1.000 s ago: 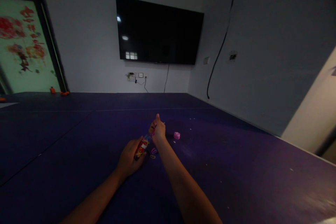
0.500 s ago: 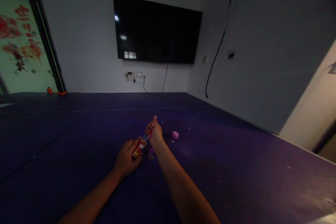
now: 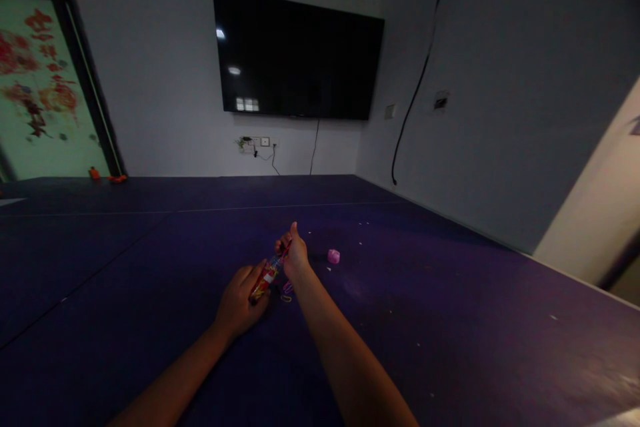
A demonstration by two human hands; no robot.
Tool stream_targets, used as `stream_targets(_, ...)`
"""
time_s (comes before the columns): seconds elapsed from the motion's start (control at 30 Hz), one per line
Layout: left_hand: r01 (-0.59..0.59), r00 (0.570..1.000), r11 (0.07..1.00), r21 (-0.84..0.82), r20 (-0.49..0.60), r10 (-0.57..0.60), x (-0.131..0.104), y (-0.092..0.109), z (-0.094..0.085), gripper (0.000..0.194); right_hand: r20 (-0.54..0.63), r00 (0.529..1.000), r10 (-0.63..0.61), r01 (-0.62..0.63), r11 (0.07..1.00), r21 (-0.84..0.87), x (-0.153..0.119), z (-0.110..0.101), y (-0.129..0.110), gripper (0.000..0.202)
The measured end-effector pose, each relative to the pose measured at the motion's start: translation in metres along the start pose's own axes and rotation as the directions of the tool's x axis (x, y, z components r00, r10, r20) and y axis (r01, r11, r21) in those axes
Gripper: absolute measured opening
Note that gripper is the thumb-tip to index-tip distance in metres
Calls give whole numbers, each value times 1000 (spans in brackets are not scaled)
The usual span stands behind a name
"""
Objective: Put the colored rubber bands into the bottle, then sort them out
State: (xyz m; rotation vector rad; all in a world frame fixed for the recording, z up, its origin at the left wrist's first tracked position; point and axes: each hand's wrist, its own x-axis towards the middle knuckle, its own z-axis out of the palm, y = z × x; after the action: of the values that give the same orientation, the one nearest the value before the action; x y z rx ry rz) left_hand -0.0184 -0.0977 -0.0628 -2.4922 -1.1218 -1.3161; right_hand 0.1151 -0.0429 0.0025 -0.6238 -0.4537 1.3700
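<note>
My left hand is wrapped around a small clear bottle with colourful contents and a red and white label. The bottle lies tilted, its mouth toward my right hand. That hand is curled at the mouth, thumb pointing up, with a thin red piece at its fingers that looks like a paper clip. Just below, on the dark surface, lie a pinkish-purple paper clip and a yellow paper clip. To the right of my right hand sits a pink cap, apart from both hands.
The wide purple-blue surface carries scattered white specks and seams. A television hangs on the far wall above sockets and cables. A black cable hangs down the right wall. Small orange objects lie near the door at left.
Hardly anything differs. Both hands and the bottle keep their places, apart from a very slight shift in the view.
</note>
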Motion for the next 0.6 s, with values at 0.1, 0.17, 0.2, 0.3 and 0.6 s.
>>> stream_targets(0.1,-2,1000,1000,3,-14,2,0,0,0,50,36,999,-20,19,1000,11,2,-2,1,52)
stream_targets(0.17,0,1000,1000,7,-12,0,0,0,0,50,69,997,-34,33,999,12,2,-3,2,51)
stream_targets(0.2,1,1000,1000,8,-10,-1,0,0,0,50,78,996,-35,33,999,18,2,-3,2,50)
stream_targets(0.3,5,1000,1000,7,-9,-5,0,0,0,50,76,997,-10,5,998,63,2,-3,1,47)
stream_targets(0.6,7,1000,1000,1,3,-7,-1,-4,3,51,18,1000,2,-2,999,43,0,-2,2,38)
